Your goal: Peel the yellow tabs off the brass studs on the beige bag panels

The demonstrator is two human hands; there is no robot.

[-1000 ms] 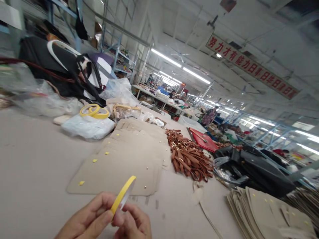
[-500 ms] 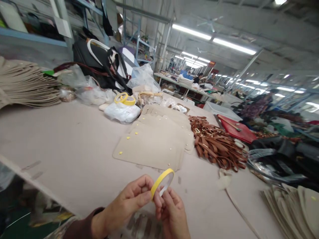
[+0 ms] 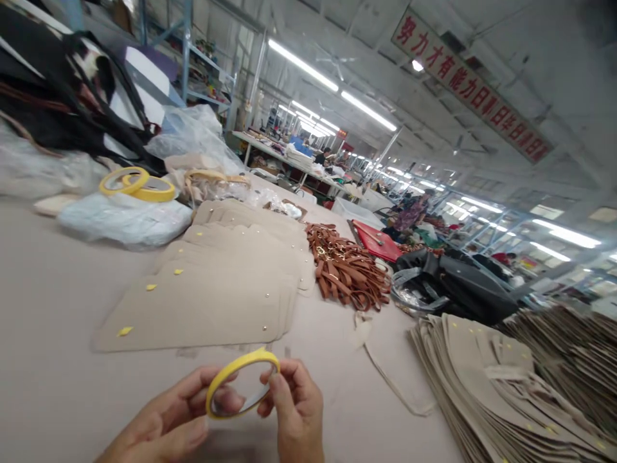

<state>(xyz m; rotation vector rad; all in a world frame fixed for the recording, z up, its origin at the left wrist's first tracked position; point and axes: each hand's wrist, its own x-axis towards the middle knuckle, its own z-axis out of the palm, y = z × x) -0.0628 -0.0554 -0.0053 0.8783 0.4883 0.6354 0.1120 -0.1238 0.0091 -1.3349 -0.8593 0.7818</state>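
Holding one tape roll (image 3: 235,367), left hand (image 3: 164,426) and right hand (image 3: 297,411) face two spares (image 3: 155,193).

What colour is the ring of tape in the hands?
Yellow; the tape ring shows best in the head view.

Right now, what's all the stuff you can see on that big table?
tape roll: one, yellow, held between both hands
spare rolls: two, yellow, on the plastic bag, far left
plastic bag: one, pale, left
flat panels: overlapping row, beige, table middle
straps: one heap, brown, right of the panels
panel stacks: several, beige, right edge
board: one, red, behind the straps
black bag: one, black, right of the straps
table: one, beige, under everything
left hand: one, holding the tape roll's left side
right hand: one, holding its right side
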